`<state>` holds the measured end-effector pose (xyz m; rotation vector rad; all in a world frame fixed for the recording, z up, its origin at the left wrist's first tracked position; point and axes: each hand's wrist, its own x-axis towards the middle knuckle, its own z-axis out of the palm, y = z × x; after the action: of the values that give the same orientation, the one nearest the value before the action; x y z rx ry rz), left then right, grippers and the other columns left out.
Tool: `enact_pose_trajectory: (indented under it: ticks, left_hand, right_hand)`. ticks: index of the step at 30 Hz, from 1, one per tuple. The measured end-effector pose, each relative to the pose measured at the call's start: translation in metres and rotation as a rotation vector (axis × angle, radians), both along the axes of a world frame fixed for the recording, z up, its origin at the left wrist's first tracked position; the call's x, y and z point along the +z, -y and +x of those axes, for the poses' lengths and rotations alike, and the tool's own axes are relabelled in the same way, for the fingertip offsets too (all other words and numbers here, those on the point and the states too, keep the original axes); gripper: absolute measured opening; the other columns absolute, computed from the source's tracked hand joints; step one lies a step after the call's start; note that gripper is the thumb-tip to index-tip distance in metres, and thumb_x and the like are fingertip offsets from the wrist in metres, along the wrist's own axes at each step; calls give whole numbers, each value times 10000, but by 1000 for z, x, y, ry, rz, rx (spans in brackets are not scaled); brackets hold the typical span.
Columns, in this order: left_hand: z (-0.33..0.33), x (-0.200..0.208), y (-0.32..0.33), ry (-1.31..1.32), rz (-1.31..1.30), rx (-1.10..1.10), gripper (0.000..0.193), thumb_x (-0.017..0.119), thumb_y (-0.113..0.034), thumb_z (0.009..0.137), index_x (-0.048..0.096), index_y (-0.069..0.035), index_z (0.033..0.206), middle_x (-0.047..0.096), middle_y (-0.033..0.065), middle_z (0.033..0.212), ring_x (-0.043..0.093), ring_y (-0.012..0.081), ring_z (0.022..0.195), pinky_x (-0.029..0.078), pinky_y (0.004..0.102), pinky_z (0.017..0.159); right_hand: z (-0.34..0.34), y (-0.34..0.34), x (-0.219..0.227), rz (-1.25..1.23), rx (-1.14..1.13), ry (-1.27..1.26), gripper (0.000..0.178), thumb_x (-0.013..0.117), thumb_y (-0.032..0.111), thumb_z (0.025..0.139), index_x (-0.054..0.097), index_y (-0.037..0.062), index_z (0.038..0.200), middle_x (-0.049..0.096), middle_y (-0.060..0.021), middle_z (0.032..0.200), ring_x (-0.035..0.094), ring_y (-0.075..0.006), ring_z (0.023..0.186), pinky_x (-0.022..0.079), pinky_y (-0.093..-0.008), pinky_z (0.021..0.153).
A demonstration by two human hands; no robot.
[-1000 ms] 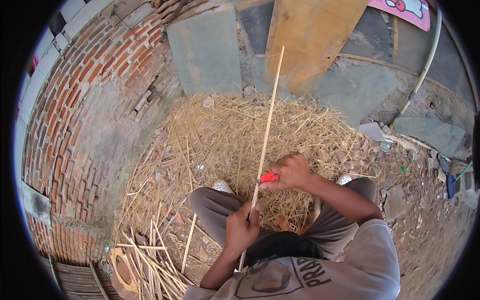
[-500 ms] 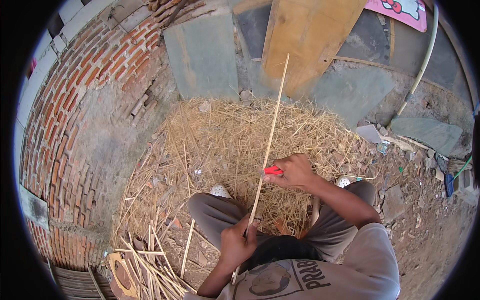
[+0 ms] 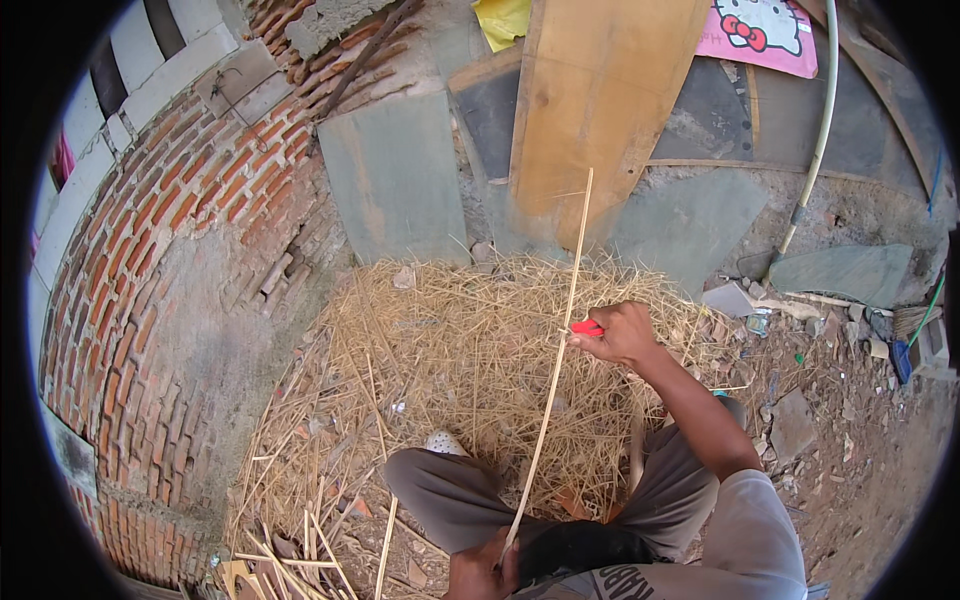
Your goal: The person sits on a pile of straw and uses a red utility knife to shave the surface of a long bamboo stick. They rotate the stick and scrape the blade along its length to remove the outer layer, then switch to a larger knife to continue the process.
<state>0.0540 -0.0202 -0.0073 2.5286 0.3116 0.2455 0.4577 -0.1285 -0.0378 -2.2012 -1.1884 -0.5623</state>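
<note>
A long, pale strip of split bamboo or wood (image 3: 549,400) slants upward, away from my lap. My left hand (image 3: 484,570) is closed around its near end, low in the picture and partly cut off by the lower edge. Farther along the strip, my right hand (image 3: 625,332) grips a red-handled knife (image 3: 587,328). The knife meets the strip's right side; its blade is too small to make out clearly. Dark cloth (image 3: 580,545) lies across my lap, beside the left hand.
Straw-like shavings (image 3: 480,320) cover the ground ahead. Several loose strips (image 3: 290,570) lie at lower left. A worn brick wall (image 3: 130,330) stands on the left; boards (image 3: 610,100) lean at the back, near a pale pipe (image 3: 815,150). Rubble (image 3: 795,425) lies at right.
My right hand and the knife have moved farther up the strip, away from my left hand. The view has tilted up, so the surroundings and my left hand sit lower in the picture.
</note>
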Motion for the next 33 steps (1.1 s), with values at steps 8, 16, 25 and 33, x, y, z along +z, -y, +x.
enact_pose_trajectory:
  ticks: [8,16,25,33]
  left_hand:
    - [-22,-3,-1,-129,-49,-48,214,539,-182,915,612,-55,760,572,182,616,568,389,530,453,457,497]
    - [-43,-11,0,-141,-3,-45,211,532,-199,924,638,-82,785,598,154,644,590,352,542,468,443,507]
    - [-51,11,-7,-227,78,-70,225,598,-131,853,669,-45,1048,624,159,665,625,327,538,493,394,503]
    - [-111,6,-8,-476,-162,104,210,556,-158,913,659,-70,1074,623,176,703,617,333,612,473,409,540]
  right_hand:
    - [31,6,0,-12,-119,-51,730,476,773,804,646,88,619,536,-102,473,564,-293,446,456,-414,475]
    - [58,18,0,20,-255,-105,667,520,741,798,674,108,654,586,-128,532,613,-332,548,478,-444,520]
    - [59,25,-5,-16,-219,-31,671,533,743,786,646,101,624,573,-118,518,607,-316,530,476,-429,503]
    - [132,75,-22,-43,-504,-369,688,441,710,864,669,80,707,598,-185,596,610,-396,628,469,-489,608]
